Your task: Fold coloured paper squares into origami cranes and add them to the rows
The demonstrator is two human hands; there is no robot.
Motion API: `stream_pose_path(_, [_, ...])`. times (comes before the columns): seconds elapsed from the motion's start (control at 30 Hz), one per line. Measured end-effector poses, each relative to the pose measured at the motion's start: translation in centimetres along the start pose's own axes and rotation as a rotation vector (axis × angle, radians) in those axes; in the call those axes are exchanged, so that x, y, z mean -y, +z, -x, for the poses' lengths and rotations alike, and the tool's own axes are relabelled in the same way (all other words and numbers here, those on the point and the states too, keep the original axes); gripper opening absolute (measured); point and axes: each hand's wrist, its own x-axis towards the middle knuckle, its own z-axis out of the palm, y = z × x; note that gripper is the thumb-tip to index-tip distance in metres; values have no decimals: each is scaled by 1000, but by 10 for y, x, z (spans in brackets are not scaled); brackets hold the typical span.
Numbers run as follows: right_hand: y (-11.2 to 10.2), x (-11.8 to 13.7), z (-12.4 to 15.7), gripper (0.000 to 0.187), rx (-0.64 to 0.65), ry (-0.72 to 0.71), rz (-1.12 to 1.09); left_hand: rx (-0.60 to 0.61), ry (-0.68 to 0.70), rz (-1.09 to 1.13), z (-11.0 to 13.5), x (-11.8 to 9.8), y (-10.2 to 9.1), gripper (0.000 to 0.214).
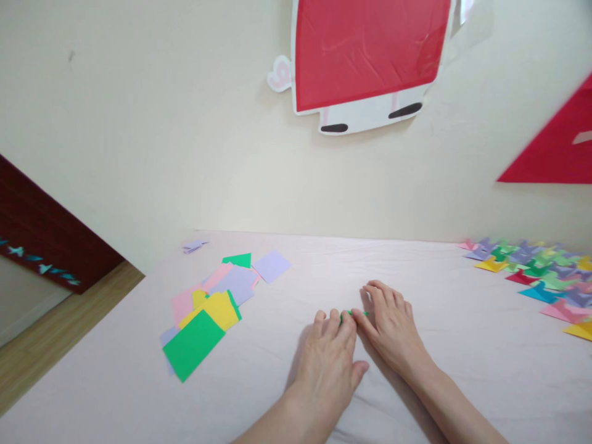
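Observation:
A small piece of folded green paper (346, 316) lies on the table, mostly covered by my fingers. My left hand (329, 361) is palm down with bent fingers, and its fingertips hold the paper against the surface. The left thumb sticks out to the right, off the paper. From the right, my right hand (393, 320) reaches in with its thumb tip on the paper, close to the left fingertips. Its other fingers are stretched out beyond the paper, touching nothing I can make out. How the paper is folded is hidden.
Loose green, yellow, pink and lilac paper sheets (194, 345) overlap on the left. A small folded lilac piece (195, 246) lies at the back left. Rows of folded colourful paper shapes (539, 292) fill the right edge. A wall (231, 185) bounds the pale-covered table (277, 425).

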Motion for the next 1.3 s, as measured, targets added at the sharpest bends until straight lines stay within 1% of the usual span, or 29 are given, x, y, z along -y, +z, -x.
stream_pose_path(0.1, [5, 5, 3, 41, 4, 20, 74, 5, 0, 5, 0, 0, 1, 58])
stream_pose_path(0.27, [2, 2, 3, 40, 45, 14, 118, 14, -6, 1, 1, -1, 1, 56])
stream_pose_path(0.37, [-1, -2, 2, 41, 60, 13, 116, 16, -4, 0, 1, 0, 1, 55])
stream_pose_path(0.5, [0, -5, 1, 42, 32, 14, 64, 13, -1, 0, -1, 0, 0, 55])
stream_pose_path(0.6, [1, -3, 1, 41, 12, 8, 28, 0, -5, -7, -2, -2, 2, 53])
stream_pose_path(0.67, [1, 0, 1, 42, 23, 0, 49, -7, -13, -5, -3, -5, 5, 54])
stream_pose_path(0.73, [0, 4, 1, 43, 52, -5, 92, -22, -34, 6, -4, -9, 9, 59])
stream_pose_path(0.87, [0, 8, 0, 44, 109, -3, 136, -30, -95, 52, -6, -11, 15, 76])
stream_pose_path(1.07, [1, 7, 1, 43, 92, 3, 135, 17, -119, 108, -3, -1, 14, 85])
stream_pose_path(1.17, [1, 7, 1, 42, 88, 5, 122, 21, -132, 81, 4, 7, 13, 86])
stream_pose_path(1.3, [-1, 8, 0, 43, 99, 5, 126, 75, -156, 48, 14, 16, 10, 87])
